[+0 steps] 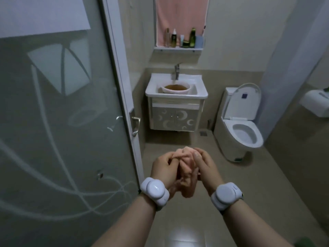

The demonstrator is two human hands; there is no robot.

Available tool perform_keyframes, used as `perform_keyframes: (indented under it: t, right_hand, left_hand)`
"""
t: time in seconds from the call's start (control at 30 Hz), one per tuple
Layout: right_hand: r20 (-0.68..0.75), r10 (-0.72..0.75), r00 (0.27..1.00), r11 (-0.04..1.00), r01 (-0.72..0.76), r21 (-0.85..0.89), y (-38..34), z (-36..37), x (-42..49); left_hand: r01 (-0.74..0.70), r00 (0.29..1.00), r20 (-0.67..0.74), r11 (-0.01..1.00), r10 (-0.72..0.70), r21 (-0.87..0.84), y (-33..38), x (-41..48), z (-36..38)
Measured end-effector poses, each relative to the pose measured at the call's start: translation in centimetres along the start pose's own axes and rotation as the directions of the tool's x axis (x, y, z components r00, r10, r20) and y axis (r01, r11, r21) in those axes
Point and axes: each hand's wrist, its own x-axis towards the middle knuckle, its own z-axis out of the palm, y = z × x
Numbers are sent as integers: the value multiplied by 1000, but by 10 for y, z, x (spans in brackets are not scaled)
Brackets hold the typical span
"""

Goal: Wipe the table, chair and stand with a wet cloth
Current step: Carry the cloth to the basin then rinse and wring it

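Both hands are gripping a soft, peach-coloured cloth (pixel 185 157), bunched into a crumpled, ropy wad between them. The left hand (pixel 163 168) is curling its fingers round the near side of the wad, and the right hand (pixel 204 166) is closing over the far side with the thumb lying along the top. Each wrist is wearing a smooth white band (pixel 154 190) with a rounded plastic disc.

Just left of the hands a frosted glass door (pixel 62 122) is standing, etched with sweeping curved lines. Straight ahead, beyond the hands, a glossy white sink (pixel 154 93) is holding a round pale bowl (pixel 175 92) full of brownish water, with a metal tap (pixel 176 71) over it. Under the sink a cabinet (pixel 175 118) is showing crescent-moon patterns on its doors. Higher up, a narrow shelf (pixel 178 48) is carrying a row of bottles (pixel 192 37), their labels too small to read, against a pink towel (pixel 181 13). Ahead and to the right of the hands a white toilet (pixel 238 125) is sitting with its lid up. Beneath the forearms, shiny beige floor tiles (pixel 178 234) are reflecting light.
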Motion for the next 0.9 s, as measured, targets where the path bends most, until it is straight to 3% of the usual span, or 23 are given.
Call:
perform_keyframes:
  t: [0.13, 0.23, 0.37, 0.57, 0.9]
  right_hand:
    - [-46, -47, 998, 986, 39, -163, -14, -7, 106]
    - [-106, -105, 989, 965, 76, -250, -25, -22, 167]
    - [-204, -131, 970, 969, 82, -231, -35, -43, 252]
    - [-265, -160, 951, 980, 121, -157, -37, -69, 366]
    - [-69, -171, 983, 973, 157, -166, -60, -113, 593]
  left_hand:
    - [-6, 999, 49, 999, 8, -36, 2, 113, 14]
    - [-23, 996, 85, 999, 20, 34, 2, 180, 32]
    - [-51, 979, 204, 990, 24, 129, 1, 270, 63]
    - [12, 981, 184, 975, -54, 222, -15, 383, 87]
    - [92, 995, 31, 978, -100, 185, 11, 581, 133]
